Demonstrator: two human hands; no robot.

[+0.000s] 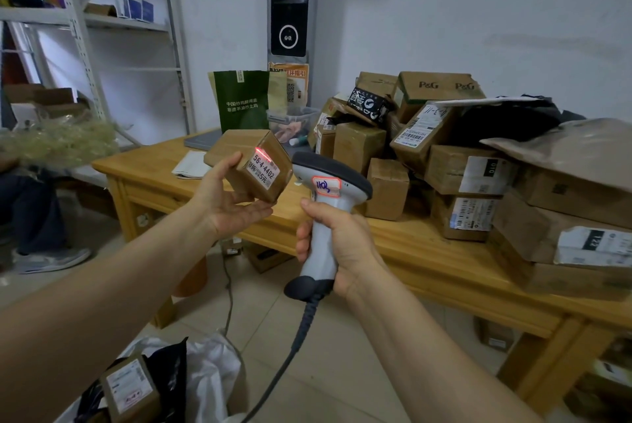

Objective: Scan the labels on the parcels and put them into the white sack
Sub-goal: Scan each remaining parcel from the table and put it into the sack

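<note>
Above the worktop [427,244], your left hand [227,203] cups the parcel [249,166]; your right hand [338,244], fingers closed, grips the scanner [325,210].

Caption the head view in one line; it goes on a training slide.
Left hand holds a box while the right hand aims the scanner at its label.

From my seat I see two forearms, both bare from the lower edge of the view to the wrists, no sleeves showing. My left hand [227,203] and right hand [337,244] wear no gloves, rings, watch or bands. The visible nails are short and unpainted.
</note>
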